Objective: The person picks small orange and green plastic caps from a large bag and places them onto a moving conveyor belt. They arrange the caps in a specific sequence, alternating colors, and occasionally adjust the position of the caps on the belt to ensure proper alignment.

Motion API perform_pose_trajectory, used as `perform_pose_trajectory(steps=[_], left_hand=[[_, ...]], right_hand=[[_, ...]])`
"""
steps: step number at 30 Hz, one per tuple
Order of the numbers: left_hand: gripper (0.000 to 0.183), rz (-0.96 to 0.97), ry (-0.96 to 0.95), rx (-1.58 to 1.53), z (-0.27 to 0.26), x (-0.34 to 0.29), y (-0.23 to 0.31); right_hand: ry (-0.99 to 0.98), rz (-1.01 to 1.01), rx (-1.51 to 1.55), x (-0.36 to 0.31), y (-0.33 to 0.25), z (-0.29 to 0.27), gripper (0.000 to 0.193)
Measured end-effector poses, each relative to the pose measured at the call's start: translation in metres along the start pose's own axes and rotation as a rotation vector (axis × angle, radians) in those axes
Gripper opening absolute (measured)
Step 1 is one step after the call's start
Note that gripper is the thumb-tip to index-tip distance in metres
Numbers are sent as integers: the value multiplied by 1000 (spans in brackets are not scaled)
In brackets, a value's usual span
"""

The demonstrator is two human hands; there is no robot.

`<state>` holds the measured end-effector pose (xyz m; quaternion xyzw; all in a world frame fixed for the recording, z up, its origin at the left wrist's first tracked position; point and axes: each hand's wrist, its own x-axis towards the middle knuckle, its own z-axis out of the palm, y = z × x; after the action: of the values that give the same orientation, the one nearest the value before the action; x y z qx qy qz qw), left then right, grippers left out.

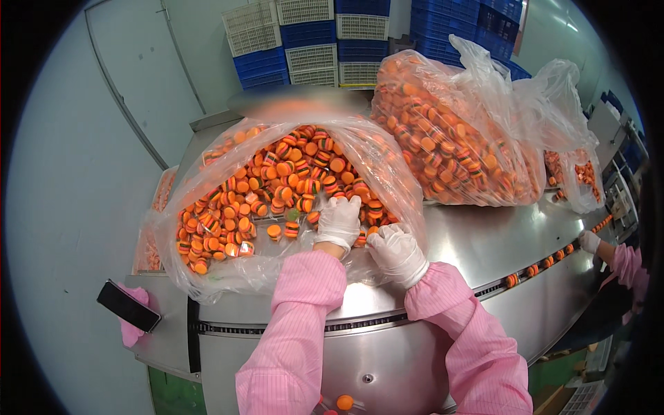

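Collecting step, apparently: left hand point(339, 221), right hand point(399, 254) curl at burger-shaped candies point(337, 165); grip contents indeterminate; next move requires separating pieces.

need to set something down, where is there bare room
Bare steel shows between the bulging plastic bag and the conveyor chain, and below the chain between the pink sleeves. Crowded: the open plastic bag, heaped with burger-shaped candies around the left hand.

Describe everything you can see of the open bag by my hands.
The open bag looks like thin, clear, crumpled plastic. It lies on the metal table, its wide mouth toward you, its far edge arching over a heap of orange, banded, burger-like pieces. Your left hand is inside its mouth; your right hand is at its near right edge.
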<state>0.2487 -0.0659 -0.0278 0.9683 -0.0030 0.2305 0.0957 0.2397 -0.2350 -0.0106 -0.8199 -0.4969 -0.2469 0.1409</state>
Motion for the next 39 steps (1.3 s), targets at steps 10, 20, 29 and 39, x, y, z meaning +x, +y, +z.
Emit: perform_pose_trajectory(steps=[10, 20, 29, 39], left_hand=[[22, -281, -59, -590, -56, -28, -21], [24, -369, 45, -762, -86, -48, -23], [39, -650, -37, -1317, -143, -102, -33], [41, -734, 22, -1229, -185, -201, 11]], right_hand=[[4, 610, 759, 18, -9, -26, 18], [-176, 156, 337, 73, 17, -1, 14], [-924, 76, -171, 111, 7, 53, 22], [-412, 443, 1091, 63, -54, -40, 17]])
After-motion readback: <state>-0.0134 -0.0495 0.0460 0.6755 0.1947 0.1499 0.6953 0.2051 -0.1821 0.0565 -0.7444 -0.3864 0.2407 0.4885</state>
